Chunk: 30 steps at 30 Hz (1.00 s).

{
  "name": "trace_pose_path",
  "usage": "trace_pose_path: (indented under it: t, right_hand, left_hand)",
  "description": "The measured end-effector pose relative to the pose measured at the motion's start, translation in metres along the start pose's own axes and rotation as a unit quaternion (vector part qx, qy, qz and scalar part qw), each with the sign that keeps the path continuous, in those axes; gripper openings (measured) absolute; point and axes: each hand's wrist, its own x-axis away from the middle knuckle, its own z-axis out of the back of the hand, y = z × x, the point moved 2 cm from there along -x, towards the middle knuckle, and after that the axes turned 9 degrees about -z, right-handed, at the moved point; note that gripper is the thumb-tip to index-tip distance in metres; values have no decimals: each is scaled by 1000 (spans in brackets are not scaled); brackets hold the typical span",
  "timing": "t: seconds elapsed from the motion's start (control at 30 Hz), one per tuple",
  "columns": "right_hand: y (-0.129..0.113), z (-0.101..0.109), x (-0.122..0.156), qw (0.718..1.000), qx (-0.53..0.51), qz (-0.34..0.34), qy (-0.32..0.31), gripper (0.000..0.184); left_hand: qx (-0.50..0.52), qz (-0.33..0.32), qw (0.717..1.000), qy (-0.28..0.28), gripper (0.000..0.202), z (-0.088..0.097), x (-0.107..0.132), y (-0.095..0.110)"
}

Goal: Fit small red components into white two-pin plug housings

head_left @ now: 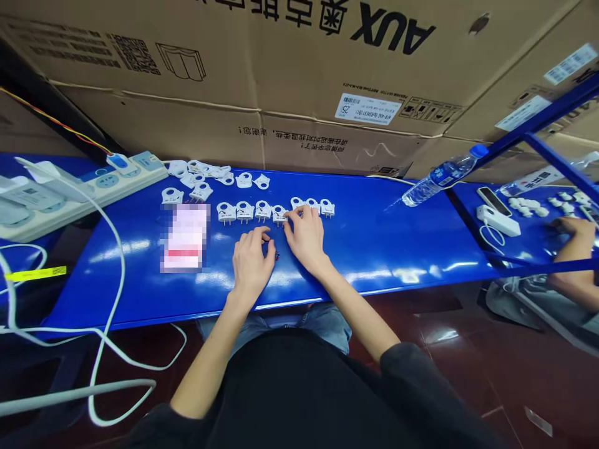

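The left hand (pixel 253 257) curls loosely, thumb and index apart; whether the right hand (pixel 307 240) pinches anything cannot be told; at its fingertips lie white plug pieces (pixel 262 212), which a brushing knuckle could skew

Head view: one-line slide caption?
Right hand at a row of white two-pin plug pieces, left hand beside it, blue table.

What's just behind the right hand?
Beyond the right hand, two white plug pieces show in part, their nearer parts covered by its fingers. Anything beneath the palm is hidden.
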Motion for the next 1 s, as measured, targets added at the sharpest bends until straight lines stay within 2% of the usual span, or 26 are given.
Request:
trace_pose_path:
  t: [0.4,0.57,0.67,0.83,1.0]
  right_hand:
    - [2,0,-5,1000,21,-7,16,29]
    - [16,6,-5,998,35,-32,38,46]
    - [24,7,-2,998,34,-41,39,47]
    - [29,7,13,998,-5,-32,62,35]
    - [29,9,47,994,-52,-40,92,28]
  left_hand:
    - [-10,-4,1000,-11,18,1,0,2]
    - [-4,-22,1000,-4,23,6,6,2]
    - [-3,-31,1000,-6,27,10,12,2]
    - [-17,-38,999,-19,23,13,20,2]
    - [-32,-42,998,-32,14,12,20,4]
